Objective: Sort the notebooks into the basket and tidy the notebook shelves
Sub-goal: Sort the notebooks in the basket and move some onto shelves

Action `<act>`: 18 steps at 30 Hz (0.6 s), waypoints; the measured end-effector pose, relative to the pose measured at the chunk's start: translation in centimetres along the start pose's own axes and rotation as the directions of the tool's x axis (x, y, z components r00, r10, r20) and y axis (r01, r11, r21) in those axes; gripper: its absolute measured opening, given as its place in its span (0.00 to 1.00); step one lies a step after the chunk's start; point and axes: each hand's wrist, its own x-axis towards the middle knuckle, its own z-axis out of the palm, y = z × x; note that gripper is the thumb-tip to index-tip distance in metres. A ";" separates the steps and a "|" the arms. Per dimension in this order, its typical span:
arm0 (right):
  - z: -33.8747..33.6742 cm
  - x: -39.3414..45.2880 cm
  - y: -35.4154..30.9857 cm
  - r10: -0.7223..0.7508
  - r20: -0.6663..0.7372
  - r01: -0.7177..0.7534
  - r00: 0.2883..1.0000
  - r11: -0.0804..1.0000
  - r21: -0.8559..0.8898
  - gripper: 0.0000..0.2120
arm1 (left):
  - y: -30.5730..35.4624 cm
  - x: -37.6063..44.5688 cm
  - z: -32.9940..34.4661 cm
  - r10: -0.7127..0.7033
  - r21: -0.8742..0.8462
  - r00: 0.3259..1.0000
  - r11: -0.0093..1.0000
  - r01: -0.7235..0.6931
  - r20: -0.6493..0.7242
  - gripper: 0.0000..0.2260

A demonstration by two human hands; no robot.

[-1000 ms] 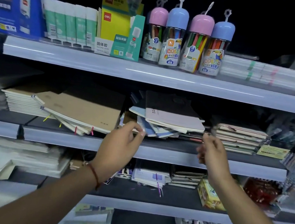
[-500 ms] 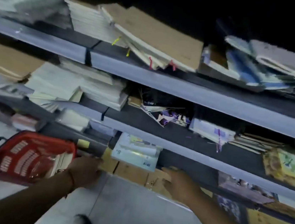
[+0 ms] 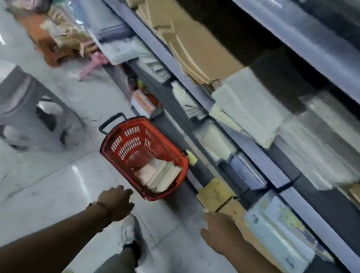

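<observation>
We look down along a tilted, motion-blurred aisle. A red basket (image 3: 144, 154) sits on the pale tiled floor (image 3: 22, 173) right against the foot of the shelves (image 3: 268, 170), its black handle (image 3: 110, 123) folded toward the far end. Inside it, at the near end, a stack of notebooks (image 3: 160, 174) lies with page edges showing. Our left hand (image 3: 116, 203) reaches out just short of the basket's near rim, fingers loosely extended and holding nothing; a thin bracelet (image 3: 103, 206) circles the wrist. Our right hand (image 3: 219, 229) stretches toward the lowest shelf level near a brown cardboard piece (image 3: 215, 193); its fingers are too blurred for us to tell how they lie, though we see nothing in it. On the shelves above, brown-covered notebooks (image 3: 186, 39) overlap in an untidy heap, with pale stacks (image 3: 253, 104) beside them toward us. Pale blue packs (image 3: 280, 235) stand on the bottom level next to the right forearm. A white shoe (image 3: 129, 230) shows between our arms, and a grey stool (image 3: 13, 102) stands on the floor to the left, well apart from the basket.
</observation>
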 end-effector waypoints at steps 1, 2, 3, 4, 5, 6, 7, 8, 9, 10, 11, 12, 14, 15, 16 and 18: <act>-0.6 2.2 -1.6 -0.010 0.023 0.011 1.000 0.999 -0.038 0.18 | -1.6 1.5 -0.5 -0.013 -0.023 1.000 1.000 0.013 0.000 0.24; -1.3 4.9 -3.4 -0.015 0.057 0.019 0.998 0.997 -0.074 0.14 | -3.4 3.0 -1.0 -0.041 -0.051 0.999 0.998 0.041 0.004 0.23; -2.0 7.5 -5.0 -0.023 0.075 0.031 0.997 0.994 -0.103 0.12 | -4.9 4.7 -1.3 -0.058 -0.072 0.998 0.996 0.058 0.002 0.23; -2.8 9.9 -6.5 -0.031 0.090 0.043 0.995 0.991 -0.127 0.15 | -6.1 6.4 -1.7 -0.069 -0.094 0.998 0.993 0.068 -0.004 0.22; -3.3 12.2 -7.8 -0.030 0.111 0.046 0.993 0.988 -0.145 0.18 | -7.1 8.0 -1.8 -0.081 -0.115 0.997 0.990 0.079 -0.006 0.22; -3.7 14.7 -9.0 -0.029 0.127 0.049 0.991 0.986 -0.160 0.19 | -7.8 9.8 -1.9 -0.089 -0.138 0.996 0.987 0.086 -0.011 0.21; -3.8 17.4 -9.9 -0.034 0.135 0.058 0.990 0.983 -0.173 0.19 | -8.3 11.7 -1.8 -0.089 -0.150 0.996 0.985 0.084 -0.026 0.21; -3.8 20.0 -10.6 -0.039 0.136 0.063 0.990 0.982 -0.178 0.17 | -8.7 13.7 -1.6 -0.086 -0.159 0.996 0.984 0.079 -0.035 0.20; -3.6 22.8 -11.0 -0.043 0.139 0.068 0.989 0.982 -0.177 0.15 | -9.0 15.7 -1.1 -0.082 -0.167 0.996 0.983 0.075 -0.040 0.19; -3.3 25.6 -11.3 -0.044 0.144 0.070 0.989 0.980 -0.185 0.14 | -9.1 17.7 -0.5 -0.075 -0.174 0.996 0.982 0.067 -0.040 0.18; -2.9 28.4 -11.4 -0.047 0.153 0.078 0.987 0.976 -0.205 0.14 | -9.2 19.8 0.5 -0.065 -0.184 0.997 0.981 0.058 -0.033 0.18; -2.5 31.3 -11.4 -0.057 0.165 0.096 0.985 0.968 -0.234 0.14 | -9.2 22.0 1.4 -0.061 -0.194 0.998 0.979 0.056 -0.020 0.17; -1.2 37.0 -11.3 -0.066 0.171 0.113 0.983 0.953 -0.281 0.18 | -9.3 26.6 3.8 -0.055 -0.178 0.998 0.982 0.055 0.007 0.17; -0.5 39.7 -11.2 -0.066 0.172 0.117 0.983 0.945 -0.306 0.19 | -9.4 28.8 5.0 -0.051 -0.151 0.999 0.987 0.053 0.017 0.18; 0.4 42.3 -11.0 -0.067 0.176 0.123 0.982 0.936 -0.330 0.18 | -9.4 30.9 6.1 -0.050 -0.121 0.998 0.991 0.054 0.033 0.19; 2.3 47.0 -10.3 -0.085 0.183 0.149 0.979 0.917 -0.369 0.16 | -9.1 34.9 8.5 -0.060 -0.071 0.996 0.995 0.064 0.059 0.19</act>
